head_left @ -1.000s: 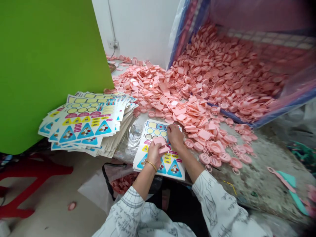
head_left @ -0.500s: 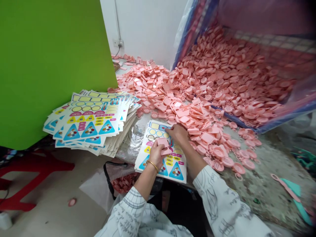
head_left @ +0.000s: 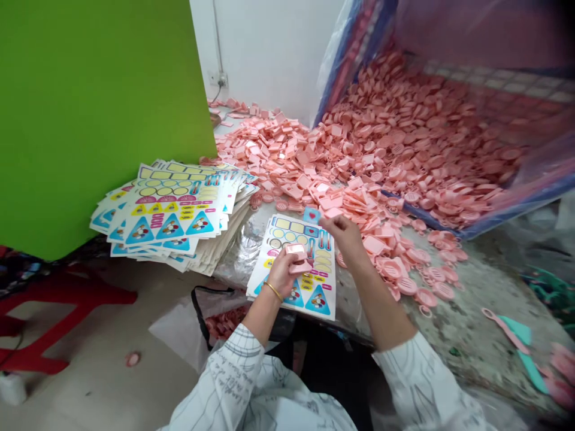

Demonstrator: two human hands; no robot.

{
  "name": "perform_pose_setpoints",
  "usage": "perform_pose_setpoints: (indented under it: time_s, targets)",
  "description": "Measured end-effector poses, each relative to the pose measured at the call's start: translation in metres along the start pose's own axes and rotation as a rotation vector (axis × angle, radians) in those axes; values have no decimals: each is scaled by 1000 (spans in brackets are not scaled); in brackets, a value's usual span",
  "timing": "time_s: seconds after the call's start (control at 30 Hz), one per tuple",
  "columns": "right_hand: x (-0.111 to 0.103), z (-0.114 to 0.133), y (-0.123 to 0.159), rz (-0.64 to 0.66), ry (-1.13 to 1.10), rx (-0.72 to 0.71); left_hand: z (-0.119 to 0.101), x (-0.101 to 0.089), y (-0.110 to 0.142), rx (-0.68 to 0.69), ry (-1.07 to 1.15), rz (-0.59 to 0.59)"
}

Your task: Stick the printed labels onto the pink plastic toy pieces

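My left hand [head_left: 281, 272] is closed around pink plastic pieces [head_left: 297, 251], roughly square, above the lower middle of a sticker sheet [head_left: 324, 305]. Between the thumb and finger of my right hand [head_left: 344, 233] is a blue sticker [head_left: 311, 215] with a red heart, lifted just past the sheet's top edge. The sheet lies on the table in front of me and carries printed yellow, blue and pink shapes. Part of it is hidden under my left hand.
A fanned stack of sticker sheets [head_left: 179, 206] lies to the left beside a green panel [head_left: 108, 108]. Pink pieces [head_left: 287, 161] are heaped across the table and spill from a lined blue crate [head_left: 476, 230]. A red stool [head_left: 67, 308] stands at lower left; teal-and-pink tools [head_left: 516, 335] lie right.
My right hand has peeled the heart sticker off the sheet and moved up and right with it. My left hand still holds the pink pieces. The view has shifted slightly.
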State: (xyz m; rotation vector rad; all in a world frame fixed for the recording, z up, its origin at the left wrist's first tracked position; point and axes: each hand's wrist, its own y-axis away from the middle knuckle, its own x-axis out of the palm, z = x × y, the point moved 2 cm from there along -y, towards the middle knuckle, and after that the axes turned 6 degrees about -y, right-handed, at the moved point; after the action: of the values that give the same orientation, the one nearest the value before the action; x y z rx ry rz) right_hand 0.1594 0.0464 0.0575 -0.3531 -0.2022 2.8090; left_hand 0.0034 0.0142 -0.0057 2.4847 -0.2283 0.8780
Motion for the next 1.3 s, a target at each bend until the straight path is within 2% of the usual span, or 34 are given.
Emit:
perform_pose_setpoints:
  time_s: [0.17, 0.3, 0.77, 1.17, 1.3]
  targets:
    - [-9, 7, 69, 90, 208, 20, -5, 1, 29, -31, 141, 116]
    - [-6, 6, 92, 91, 330, 60, -1, 4, 49, -9, 115, 102]
    - [-3, 7, 103, 91, 381, 128, 3, 5, 55, 29, 126, 71]
    - [-2, 7, 107, 83, 427, 99, 10, 3, 54, 16, 130, -9]
    - [-4, 8, 108, 80, 459, 103, 13, -1, 54, 61, 98, -38]
